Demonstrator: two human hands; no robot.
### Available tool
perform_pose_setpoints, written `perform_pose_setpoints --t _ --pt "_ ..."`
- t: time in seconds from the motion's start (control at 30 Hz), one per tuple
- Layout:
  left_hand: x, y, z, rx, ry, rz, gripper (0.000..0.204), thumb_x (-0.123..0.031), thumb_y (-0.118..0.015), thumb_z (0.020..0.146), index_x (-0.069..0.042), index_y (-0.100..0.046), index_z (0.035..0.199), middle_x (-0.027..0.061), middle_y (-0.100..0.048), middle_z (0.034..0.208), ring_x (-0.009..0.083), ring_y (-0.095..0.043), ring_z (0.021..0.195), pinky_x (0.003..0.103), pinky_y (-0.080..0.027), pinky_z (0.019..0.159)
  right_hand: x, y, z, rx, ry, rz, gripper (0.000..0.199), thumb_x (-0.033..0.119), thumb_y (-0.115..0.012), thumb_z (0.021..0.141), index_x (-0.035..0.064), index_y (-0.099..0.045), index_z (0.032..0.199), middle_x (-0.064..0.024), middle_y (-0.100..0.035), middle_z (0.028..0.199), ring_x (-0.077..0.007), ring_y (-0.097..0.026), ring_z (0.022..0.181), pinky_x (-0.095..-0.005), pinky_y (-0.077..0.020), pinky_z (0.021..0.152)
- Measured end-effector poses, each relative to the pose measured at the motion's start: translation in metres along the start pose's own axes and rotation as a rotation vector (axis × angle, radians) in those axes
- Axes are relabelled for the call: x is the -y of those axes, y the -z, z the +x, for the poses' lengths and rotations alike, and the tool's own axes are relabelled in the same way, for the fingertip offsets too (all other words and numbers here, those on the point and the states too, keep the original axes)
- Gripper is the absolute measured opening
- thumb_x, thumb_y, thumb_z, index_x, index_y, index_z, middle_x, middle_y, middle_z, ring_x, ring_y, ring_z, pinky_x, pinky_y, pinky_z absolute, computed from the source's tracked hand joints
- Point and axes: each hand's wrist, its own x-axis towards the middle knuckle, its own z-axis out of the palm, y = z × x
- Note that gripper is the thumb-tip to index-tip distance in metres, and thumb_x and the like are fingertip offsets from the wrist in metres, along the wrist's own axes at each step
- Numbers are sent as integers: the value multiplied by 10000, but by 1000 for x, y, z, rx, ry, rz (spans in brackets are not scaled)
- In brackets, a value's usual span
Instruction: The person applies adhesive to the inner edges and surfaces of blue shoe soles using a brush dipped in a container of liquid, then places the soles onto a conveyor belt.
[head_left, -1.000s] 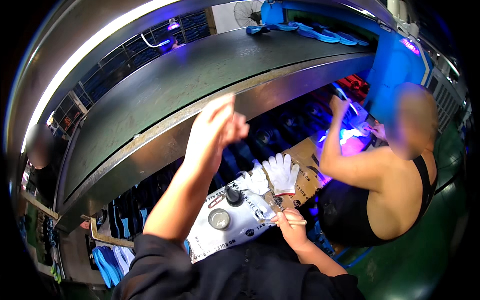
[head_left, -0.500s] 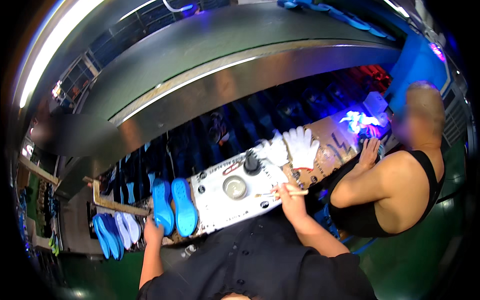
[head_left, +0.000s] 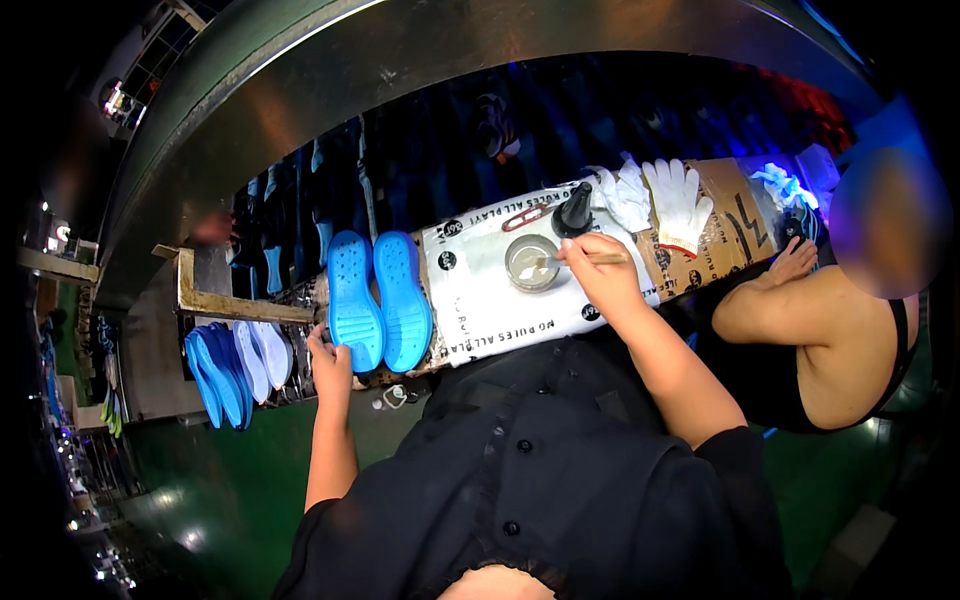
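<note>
Head view: the right hand (head_left: pixel 598 272) pinches a thin brush (head_left: pixel 585 259), its fingers pressed together around the handle, with the tip dipped into a small round cup (head_left: pixel 531 263) that stands on the white printed sheet (head_left: pixel 490 300) covering the counter. The left hand (head_left: pixel 331 362) rests at the near end of a pair of blue shoe soles (head_left: pixel 379 298) lying side by side; its fingers touch the left sole's end, loosely curled rather than closed around it.

To do the dipping well, I judge the brush should take up only a little from the cup and be wiped on its rim, while the left hand steadies the soles so they do not slide.

A dark cone-tipped bottle (head_left: pixel 573 209) stands just behind the cup, and white gloves (head_left: pixel 676 203) lie near it to the right, so the room there is tight. A co-worker's arm (head_left: pixel 790 300) leans on the counter's right end. More soles (head_left: pixel 232 365) hang on a rack past the left edge. The clearest room lies on the sheet between the cup and the soles.
</note>
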Motion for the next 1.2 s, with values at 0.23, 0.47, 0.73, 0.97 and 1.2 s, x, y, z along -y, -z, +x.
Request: perform_pose_setpoints --t 0.23,0.47,0.73,0.97,1.2 --pt "-20 6 0 269 342 -575 402 -131 -518 821 9 -445 1191 18 -517 682 73 -420 474 209 -337 422 -14 -19 6 56 107 -138 221 187 -621 798 32 -623 641 -97 -572 599 -289 -555 614 -371 -419 617" --pt "-26 7 5 398 646 -1025 170 -156 -555 809 -29 -530 919 48 -563 700 112 -436 428 214 -325 371 7 -7 0 -44 -5 78 203 177 -607 821 20 -647 698 -112 -578 631 -275 -544 601 -344 -415 586" --pt "-61 -3 -8 397 480 -1101 257 -132 -542 809 -24 -481 1034 75 -581 760 127 -491 464 219 -382 376 4 -2 0 -32 67 23 238 178 -595 843 3 -651 691 -135 -591 627 -249 -554 586 -321 -415 567" --pt "-125 -17 -42 333 101 -914 417 -53 -535 847 15 -351 1215 154 -572 1020 203 -627 751 273 -543 598 9 3 -14 -85 -259 385 286 217 -538 913 -26 -656 818 -50 -613 702 -113 -535 662 -263 -428 651" --pt "-164 -36 -49 218 -112 -876 395 -31 -545 839 14 -366 1187 135 -569 976 162 -593 697 289 -532 639 66 17 -31 4 -72 428 343 237 -476 935 -28 -660 817 -79 -616 708 -129 -550 685 -269 -433 651"
